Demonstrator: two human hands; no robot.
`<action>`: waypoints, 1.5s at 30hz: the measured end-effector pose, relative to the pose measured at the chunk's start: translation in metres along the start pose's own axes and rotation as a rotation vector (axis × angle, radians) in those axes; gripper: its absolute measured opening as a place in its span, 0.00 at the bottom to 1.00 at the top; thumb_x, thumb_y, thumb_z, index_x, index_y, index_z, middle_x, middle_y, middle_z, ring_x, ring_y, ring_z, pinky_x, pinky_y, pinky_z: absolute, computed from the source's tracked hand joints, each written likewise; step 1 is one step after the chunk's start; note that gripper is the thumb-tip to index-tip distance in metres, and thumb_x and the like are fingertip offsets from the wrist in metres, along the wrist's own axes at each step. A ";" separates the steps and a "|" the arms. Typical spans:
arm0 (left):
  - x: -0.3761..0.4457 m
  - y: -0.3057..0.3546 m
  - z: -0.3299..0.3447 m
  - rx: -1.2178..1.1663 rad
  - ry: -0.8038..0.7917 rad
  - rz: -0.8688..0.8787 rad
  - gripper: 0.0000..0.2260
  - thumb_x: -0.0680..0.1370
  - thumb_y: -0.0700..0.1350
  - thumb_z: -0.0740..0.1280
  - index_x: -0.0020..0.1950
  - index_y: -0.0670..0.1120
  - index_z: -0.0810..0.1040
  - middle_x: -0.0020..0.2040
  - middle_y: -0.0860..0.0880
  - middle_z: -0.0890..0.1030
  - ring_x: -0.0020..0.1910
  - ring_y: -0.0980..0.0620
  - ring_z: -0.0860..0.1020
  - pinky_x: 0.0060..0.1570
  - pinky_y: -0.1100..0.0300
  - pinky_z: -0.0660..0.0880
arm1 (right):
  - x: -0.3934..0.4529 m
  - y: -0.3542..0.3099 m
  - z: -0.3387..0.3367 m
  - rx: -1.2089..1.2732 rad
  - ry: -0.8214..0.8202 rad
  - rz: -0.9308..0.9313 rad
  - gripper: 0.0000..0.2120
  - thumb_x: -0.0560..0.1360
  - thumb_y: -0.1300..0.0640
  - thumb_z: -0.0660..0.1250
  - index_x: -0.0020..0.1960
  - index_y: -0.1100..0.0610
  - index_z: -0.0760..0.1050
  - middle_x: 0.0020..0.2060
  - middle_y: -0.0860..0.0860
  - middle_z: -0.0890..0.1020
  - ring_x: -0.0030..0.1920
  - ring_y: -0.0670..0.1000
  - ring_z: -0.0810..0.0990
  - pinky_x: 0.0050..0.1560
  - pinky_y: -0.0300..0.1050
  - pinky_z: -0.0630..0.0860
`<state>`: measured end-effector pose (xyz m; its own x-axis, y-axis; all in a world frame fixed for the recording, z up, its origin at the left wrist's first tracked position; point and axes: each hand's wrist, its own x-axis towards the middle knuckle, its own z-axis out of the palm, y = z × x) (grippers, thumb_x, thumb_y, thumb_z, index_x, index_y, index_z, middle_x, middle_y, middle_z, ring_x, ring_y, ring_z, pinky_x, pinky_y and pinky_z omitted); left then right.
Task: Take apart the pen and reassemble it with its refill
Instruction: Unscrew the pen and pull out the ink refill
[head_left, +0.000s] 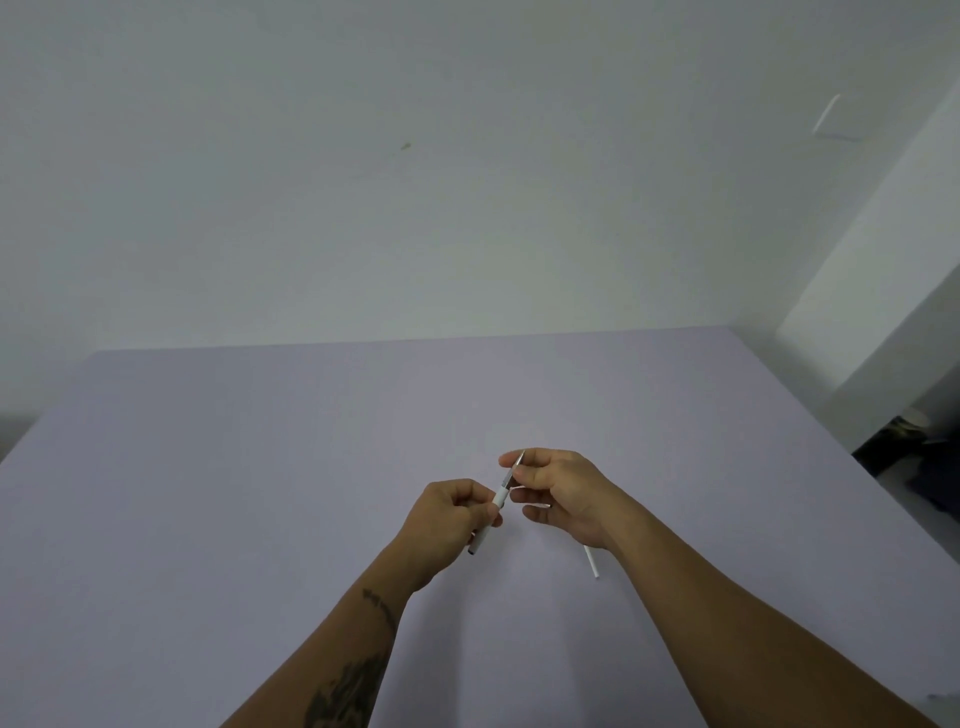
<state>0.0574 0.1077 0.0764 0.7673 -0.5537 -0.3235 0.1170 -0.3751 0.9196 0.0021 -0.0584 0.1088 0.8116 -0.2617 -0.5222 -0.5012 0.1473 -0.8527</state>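
A slim white pen (501, 493) is held tilted above the lilac table (260, 467), its dark end pointing down toward me and its grey tip pointing up and away. My left hand (451, 514) grips the pen's white barrel around the middle. My right hand (558, 491) pinches the grey tip section between thumb and forefinger. A thin white tube (591, 561) lies on the table just under my right wrist, partly hidden by it.
The lilac table runs to a pale wall at the back. Its right edge drops off to a floor where dark objects (904, 441) sit. A white wall corner (857, 291) stands at the far right.
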 end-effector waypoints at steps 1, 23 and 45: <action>0.000 0.000 0.000 -0.002 0.001 0.002 0.06 0.78 0.41 0.67 0.44 0.47 0.83 0.43 0.46 0.86 0.52 0.38 0.81 0.50 0.48 0.79 | 0.000 0.000 0.001 -0.016 0.007 -0.002 0.08 0.79 0.61 0.66 0.54 0.57 0.83 0.45 0.52 0.84 0.46 0.51 0.81 0.51 0.48 0.78; 0.003 0.001 0.001 -0.017 -0.050 0.000 0.09 0.79 0.41 0.64 0.47 0.46 0.84 0.41 0.50 0.86 0.42 0.50 0.78 0.43 0.57 0.76 | -0.001 0.001 -0.004 -0.075 0.026 -0.003 0.09 0.78 0.57 0.68 0.55 0.59 0.82 0.44 0.51 0.82 0.44 0.51 0.80 0.47 0.46 0.77; 0.009 0.001 0.013 -0.002 -0.010 -0.015 0.08 0.78 0.41 0.66 0.41 0.50 0.83 0.47 0.44 0.86 0.45 0.47 0.78 0.44 0.54 0.77 | 0.001 -0.016 -0.025 -0.108 0.189 -0.135 0.08 0.79 0.62 0.64 0.51 0.58 0.82 0.44 0.53 0.87 0.41 0.49 0.84 0.40 0.41 0.78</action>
<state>0.0561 0.0923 0.0711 0.7591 -0.5553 -0.3397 0.1297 -0.3823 0.9149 0.0029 -0.0847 0.1221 0.8080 -0.4471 -0.3836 -0.4294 -0.0011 -0.9031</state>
